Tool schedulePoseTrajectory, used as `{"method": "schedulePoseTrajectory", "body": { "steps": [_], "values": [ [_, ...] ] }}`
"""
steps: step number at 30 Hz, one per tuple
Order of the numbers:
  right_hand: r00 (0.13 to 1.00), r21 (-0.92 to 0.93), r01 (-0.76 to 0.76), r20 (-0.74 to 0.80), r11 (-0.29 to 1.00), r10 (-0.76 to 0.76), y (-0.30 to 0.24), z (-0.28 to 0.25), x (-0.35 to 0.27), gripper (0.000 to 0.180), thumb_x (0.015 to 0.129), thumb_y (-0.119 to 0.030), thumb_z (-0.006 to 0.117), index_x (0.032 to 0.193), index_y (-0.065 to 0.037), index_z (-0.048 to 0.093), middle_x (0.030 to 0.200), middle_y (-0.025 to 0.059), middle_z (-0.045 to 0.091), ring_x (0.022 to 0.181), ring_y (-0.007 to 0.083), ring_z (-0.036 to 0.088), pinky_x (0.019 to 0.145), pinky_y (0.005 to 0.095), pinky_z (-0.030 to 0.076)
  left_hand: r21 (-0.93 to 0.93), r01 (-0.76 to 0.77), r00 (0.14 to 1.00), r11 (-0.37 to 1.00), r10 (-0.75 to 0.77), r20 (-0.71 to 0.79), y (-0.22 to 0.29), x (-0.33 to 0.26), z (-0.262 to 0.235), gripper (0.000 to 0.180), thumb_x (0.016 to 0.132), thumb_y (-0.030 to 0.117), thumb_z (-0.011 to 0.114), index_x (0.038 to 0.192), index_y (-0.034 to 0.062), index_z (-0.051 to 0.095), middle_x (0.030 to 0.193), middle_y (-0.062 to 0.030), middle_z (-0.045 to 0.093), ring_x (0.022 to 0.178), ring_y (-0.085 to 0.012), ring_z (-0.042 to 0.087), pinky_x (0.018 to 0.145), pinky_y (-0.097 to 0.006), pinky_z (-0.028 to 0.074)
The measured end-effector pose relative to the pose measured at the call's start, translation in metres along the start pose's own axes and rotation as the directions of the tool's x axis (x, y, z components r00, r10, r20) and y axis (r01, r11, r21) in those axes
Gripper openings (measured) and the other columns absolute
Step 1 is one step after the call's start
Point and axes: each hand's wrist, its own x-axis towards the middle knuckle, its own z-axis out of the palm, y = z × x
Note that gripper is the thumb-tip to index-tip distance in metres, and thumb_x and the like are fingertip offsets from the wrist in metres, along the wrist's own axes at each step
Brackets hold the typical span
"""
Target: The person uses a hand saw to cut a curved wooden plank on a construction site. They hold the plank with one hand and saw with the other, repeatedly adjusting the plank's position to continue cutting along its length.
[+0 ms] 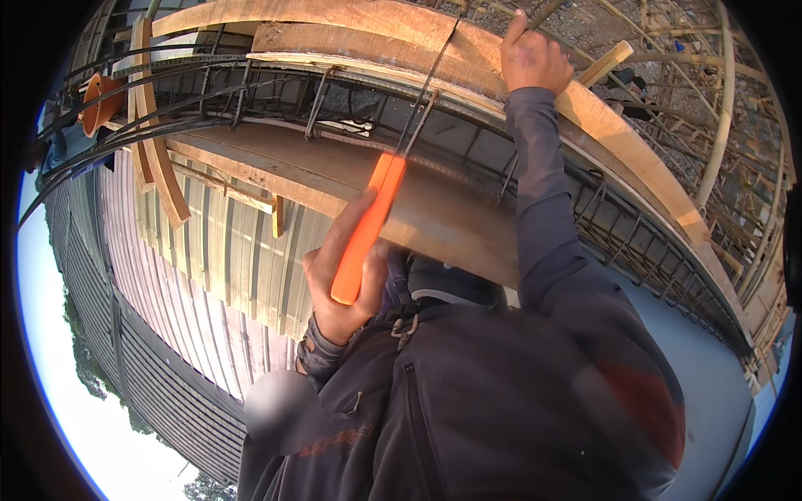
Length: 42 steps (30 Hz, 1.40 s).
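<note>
My left hand [338,280] is closed around the orange handle of a long tool [368,225]. The tool's thin metal shaft [422,100] runs up across the wooden formwork plank [368,25]. My right hand [532,60] reaches up to the plank's top edge, with its fingers closed on a thin steel rod [545,12]. Both arms are in dark sleeves, and a dark jacket [468,401] fills the lower middle of the view.
Steel rebar [251,88] runs in a cage between the wooden boards. A corrugated metal wall [192,275] drops away at the left. An orange bucket-like object [96,100] hangs at the far left. Scaffold poles [723,108] stand over gravel at the right.
</note>
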Motion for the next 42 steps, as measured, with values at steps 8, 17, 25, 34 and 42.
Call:
{"method": "schedulePoseTrajectory", "body": {
  "steps": [8, 17, 25, 34, 42],
  "values": [
    [0.995, 0.017, 0.061, 0.078, 0.998, -0.062, -0.013, 0.015, 0.013, 0.07, 0.109, -0.056, 0.039, 0.079, -0.011, 0.084, 0.082, 0.0264, 0.075, 0.078, 0.0504, 0.072, 0.077, 0.0592, 0.057, 0.172, -0.279, 0.913, 0.945, 0.316, -0.257, -0.044, 0.154, 0.081, 0.037, 0.097, 0.019, 0.068, 0.13, 0.0022, 0.071, 0.091, -0.0233, 0.075, 0.075, -0.028, 0.075, 0.076, -0.033, 0.058],
    [0.984, -0.045, -0.025, 0.174, 0.999, 0.032, 0.002, -0.003, 0.019, 0.065, 0.108, -0.049, 0.043, 0.078, -0.009, 0.083, 0.082, 0.0237, 0.077, 0.08, 0.0449, 0.075, 0.079, 0.053, 0.059, -0.047, -0.172, 0.977, 0.984, 0.164, -0.133, -0.017, 0.007, 0.015, 0.047, 0.095, 0.011, 0.07, 0.14, 0.0016, 0.067, 0.098, -0.0201, 0.08, 0.088, -0.0253, 0.079, 0.082, -0.038, 0.06],
    [0.964, 0.0, -0.035, 0.264, 0.999, 0.033, -0.024, -0.018, 0.013, 0.064, 0.107, -0.047, 0.039, 0.088, -0.008, 0.085, 0.091, 0.0247, 0.078, 0.093, 0.0444, 0.077, 0.092, 0.0521, 0.059, -0.031, -0.032, 0.996, 0.999, 0.029, -0.085, -0.01, 0.111, 0.052, 0.043, 0.096, 0.023, 0.07, 0.134, 0.0032, 0.07, 0.1, -0.0268, 0.077, 0.096, -0.0405, 0.077, 0.086, -0.041, 0.059],
    [0.929, 0.056, 0.002, 0.369, 0.998, -0.022, -0.02, -0.014, 0.017, 0.06, 0.107, -0.047, 0.039, 0.098, -0.009, 0.085, 0.098, 0.0216, 0.08, 0.1, 0.0427, 0.076, 0.095, 0.0516, 0.058, 0.039, -0.182, 0.973, 0.982, 0.186, -0.137, -0.037, 0.121, 0.067, 0.042, 0.097, 0.021, 0.07, 0.135, 0.0022, 0.068, 0.101, -0.029, 0.072, 0.088, -0.038, 0.077, 0.081, -0.042, 0.058],
    [0.872, 0.226, 0.242, 0.375, 0.944, -0.314, -0.008, -0.04, 0.005, 0.072, 0.098, -0.073, 0.056, 0.131, -0.011, 0.07, 0.115, 0.0191, 0.076, 0.111, 0.0401, 0.071, 0.097, 0.0545, 0.051, -0.031, -0.204, 0.971, 0.979, 0.198, -0.136, -0.038, 0.156, 0.072, 0.045, 0.098, 0.029, 0.07, 0.136, 0.0035, 0.069, 0.111, -0.0247, 0.078, 0.103, -0.0385, 0.078, 0.089, -0.041, 0.059]
  ]
}}
